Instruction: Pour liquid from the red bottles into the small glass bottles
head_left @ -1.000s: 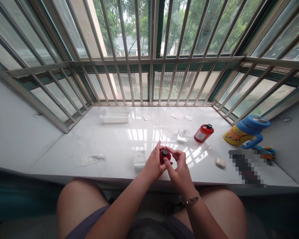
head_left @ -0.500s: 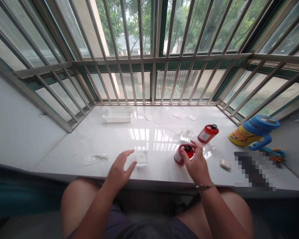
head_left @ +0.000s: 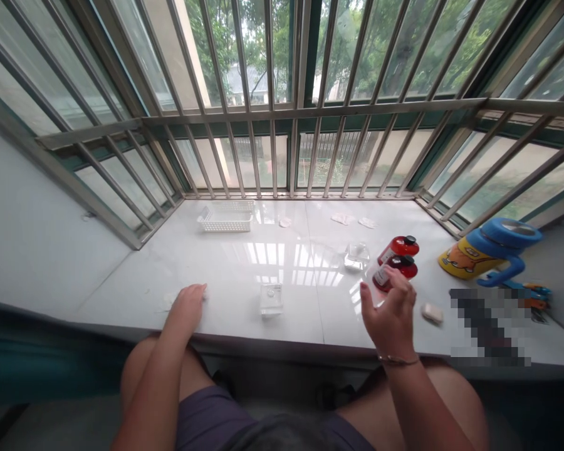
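My left hand is at the left of the white ledge, its fingers drawn together on a crumpled, translucent plastic wrapper; the hand covers most of it. My right hand is open, thumb apart from the fingers, just in front of a red bottle with a black cap. That bottle stands close beside a second red bottle with a pale label. Between my hands sits a small clear square container. Another clear container lies left of the bottles.
A white perforated basket stands near the window bars. Small pale scraps lie along the back. At right are a blue and yellow jug, a whitish small block and a pixelated dark patch.
My right hand has carried the red bottle rightward to the other bottle and let go of it. My left hand has moved left, away from the clear container, onto the wrapper.
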Demonstrator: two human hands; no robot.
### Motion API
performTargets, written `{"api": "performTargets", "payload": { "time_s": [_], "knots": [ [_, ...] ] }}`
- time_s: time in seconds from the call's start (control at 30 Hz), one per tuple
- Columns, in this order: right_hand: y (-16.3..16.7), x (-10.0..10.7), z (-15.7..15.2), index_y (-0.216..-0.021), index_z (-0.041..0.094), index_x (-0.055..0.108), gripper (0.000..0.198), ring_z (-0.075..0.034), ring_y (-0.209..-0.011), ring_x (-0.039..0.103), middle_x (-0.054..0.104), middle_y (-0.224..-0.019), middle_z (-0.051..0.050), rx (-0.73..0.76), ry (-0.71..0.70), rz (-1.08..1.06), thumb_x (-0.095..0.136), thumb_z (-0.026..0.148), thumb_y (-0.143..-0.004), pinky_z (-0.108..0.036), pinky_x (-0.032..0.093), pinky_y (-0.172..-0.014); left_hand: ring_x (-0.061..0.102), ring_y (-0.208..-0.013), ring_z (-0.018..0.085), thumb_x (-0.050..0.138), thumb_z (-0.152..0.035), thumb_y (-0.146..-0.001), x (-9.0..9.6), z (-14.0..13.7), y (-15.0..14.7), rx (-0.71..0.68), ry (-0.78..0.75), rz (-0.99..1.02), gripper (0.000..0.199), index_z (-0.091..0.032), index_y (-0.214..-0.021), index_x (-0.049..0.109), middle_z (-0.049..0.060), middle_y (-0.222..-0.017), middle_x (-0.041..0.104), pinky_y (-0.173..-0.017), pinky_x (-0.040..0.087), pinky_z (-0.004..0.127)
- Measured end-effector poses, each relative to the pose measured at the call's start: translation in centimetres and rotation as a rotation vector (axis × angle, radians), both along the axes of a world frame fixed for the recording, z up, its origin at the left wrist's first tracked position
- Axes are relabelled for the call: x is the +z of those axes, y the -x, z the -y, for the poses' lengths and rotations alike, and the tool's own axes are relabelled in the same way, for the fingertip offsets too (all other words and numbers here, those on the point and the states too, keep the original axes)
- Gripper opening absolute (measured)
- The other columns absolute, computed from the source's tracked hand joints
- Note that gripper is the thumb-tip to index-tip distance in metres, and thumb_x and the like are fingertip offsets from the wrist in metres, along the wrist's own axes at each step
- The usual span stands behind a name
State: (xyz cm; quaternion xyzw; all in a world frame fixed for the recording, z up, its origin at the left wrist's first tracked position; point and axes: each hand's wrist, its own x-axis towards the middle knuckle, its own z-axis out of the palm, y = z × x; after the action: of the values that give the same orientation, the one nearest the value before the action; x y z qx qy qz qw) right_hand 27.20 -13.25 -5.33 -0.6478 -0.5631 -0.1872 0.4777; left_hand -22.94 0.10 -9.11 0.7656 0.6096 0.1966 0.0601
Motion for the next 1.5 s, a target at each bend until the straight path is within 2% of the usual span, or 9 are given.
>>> {"api": "performTargets", "payload": {
  "time_s": [0.13, 0.23, 0.3, 0.4, 0.53, 0.77, 1.0, 1.27, 1.5],
  "knots": [
    [3.8, -1.2, 1.0, -0.154, 0.027, 0.041, 0.056, -0.039, -0.144, 0.054, 0.058, -0.149, -0.018, 0.172, 0.046, -0.063, 0.064, 0.032, -0.103, -0.071, 0.043, -0.120, 0.069, -0.117, 0.038, 0.051, -0.022, -0.085, 1.1, -0.4, 0.0, 0.031, 0.006, 0.028, 0.036, -0.019, -0.114, 0.073, 0.016, -0.114, 0.080, -0.113, 0.050, 0.056],
    [5.4, -2.4, 1.2, -0.154, 0.029, 0.040, 0.056, -0.038, -0.143, 0.055, 0.060, -0.147, -0.016, 0.242, 0.073, -0.077, 0.063, 0.027, -0.103, -0.075, 0.040, -0.121, 0.070, -0.119, 0.037, 0.058, -0.035, -0.092, 2.7, 0.1, -1.4, 0.109, -0.020, 0.138, 0.041, -0.020, -0.128, 0.069, 0.015, -0.120, 0.079, -0.111, 0.052, 0.056],
    [6.3, -3.1, 1.3, -0.155, 0.029, 0.039, 0.057, -0.037, -0.142, 0.055, 0.060, -0.147, -0.016, 0.269, 0.082, -0.093, 0.062, 0.026, -0.103, -0.075, 0.039, -0.121, 0.072, -0.119, 0.035, 0.070, -0.047, -0.091, 4.1, 1.0, -3.7, 0.189, -0.031, 0.416, 0.058, -0.022, -0.142, 0.061, 0.012, -0.122, 0.079, -0.110, 0.054, 0.056],
    [7.4, -3.6, 1.3, -0.156, 0.029, 0.038, 0.060, -0.037, -0.142, 0.056, 0.059, -0.147, -0.015, 0.302, 0.077, -0.123, 0.063, 0.024, -0.102, -0.075, 0.041, -0.120, 0.076, -0.117, 0.031, 0.083, -0.052, -0.084, 5.8, 2.9, -8.6, 0.022, 0.063, 0.992, 0.078, -0.021, -0.148, 0.052, 0.010, -0.115, 0.080, -0.107, 0.058, 0.054],
    [8.7, -3.7, 1.5, -0.157, 0.030, 0.037, 0.062, -0.036, -0.141, 0.056, 0.059, -0.147, -0.016, 0.348, 0.087, -0.153, 0.064, 0.023, -0.102, -0.075, 0.041, -0.120, 0.074, -0.127, 0.031, 0.089, -0.046, -0.085, 7.0, 5.0, -14.4, -0.146, 0.199, 1.251, 0.075, -0.022, -0.145, 0.052, 0.010, -0.114, 0.082, -0.113, 0.056, 0.054],
    [9.3, -4.1, 2.4, -0.157, 0.033, 0.037, 0.063, -0.035, -0.139, 0.057, 0.060, -0.147, -0.014, 0.380, 0.119, -0.161, 0.064, 0.022, -0.101, -0.074, 0.041, -0.121, 0.072, -0.131, 0.032, 0.086, -0.045, -0.089, 5.7, 5.2, -17.3, -0.219, 0.288, 1.265, 0.065, -0.023, -0.141, 0.053, 0.014, -0.123, 0.080, -0.113, 0.055, 0.055],
    [9.6, -5.0, 2.5, -0.153, 0.031, 0.042, 0.055, -0.036, -0.139, 0.059, 0.063, -0.144, -0.013, 0.410, 0.180, -0.208, 0.062, 0.025, -0.102, -0.074, 0.042, -0.120, 0.068, -0.136, 0.030, 0.078, -0.046, -0.094, 3.2, 5.0, -17.2, -0.212, 0.319, 1.034, 0.058, -0.026, -0.143, 0.054, 0.012, -0.128, 0.079, -0.120, 0.048, 0.053],
    [11.5, -3.7, 1.3, -0.149, 0.030, 0.050, 0.044, -0.032, -0.138, 0.060, 0.064, -0.143, -0.013, 0.574, 0.321, -0.383, 0.059, 0.031, -0.105, -0.061, 0.053, -0.116, 0.048, -0.156, 0.033, 0.095, -0.037, -0.075, 0.2, 4.8, -16.6, -0.210, 0.378, 0.864, 0.096, -0.029, -0.155, 0.043, 0.019, -0.164, 0.052, -0.130, 0.035, 0.056],
    [14.1, -2.7, -1.5, -0.151, 0.026, 0.042, 0.049, -0.029, -0.139, 0.063, 0.066, -0.145, -0.015, 0.695, 0.399, -0.547, 0.058, 0.033, -0.105, -0.056, 0.053, -0.118, 0.058, -0.147, 0.034, 0.092, -0.030, -0.075, -0.8, 5.9, -18.7, -0.213, 0.411, 0.870, 0.090, -0.028, -0.154, 0.047, 0.016, -0.154, 0.061, -0.126, 0.044, 0.056]
  ]
}}
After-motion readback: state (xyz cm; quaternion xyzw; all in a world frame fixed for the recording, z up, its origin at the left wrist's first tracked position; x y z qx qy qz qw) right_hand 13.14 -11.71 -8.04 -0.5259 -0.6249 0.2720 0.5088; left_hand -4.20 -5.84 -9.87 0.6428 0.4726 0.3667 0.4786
